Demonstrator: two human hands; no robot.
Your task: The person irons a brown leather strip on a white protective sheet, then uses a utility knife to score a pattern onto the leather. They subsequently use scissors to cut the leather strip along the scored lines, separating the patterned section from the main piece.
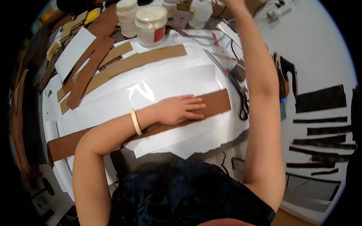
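My left hand [180, 110] lies flat with its fingers spread on a long brown strip [217, 105] that looks like leather. The strip runs slantwise across white paper [169, 83], and my left forearm covers its middle. A cream bangle [135, 121] circles my left wrist. My right arm stretches far forward, so that my right hand [235, 3] is cut off by the upper edge; its fingers are hidden. Near that hand are a white bottle [200, 14] and a container holding a brush-like tool [181, 17].
Black-handled scissors [244, 103] lie right of the strip. At the back stand a white tub [151, 25] and a ribbed jar [127, 18]. Tan strips [151, 56] and brown strips [88, 75] lie at left. An iron [284, 75] and several dark strips [320, 98] are at right.
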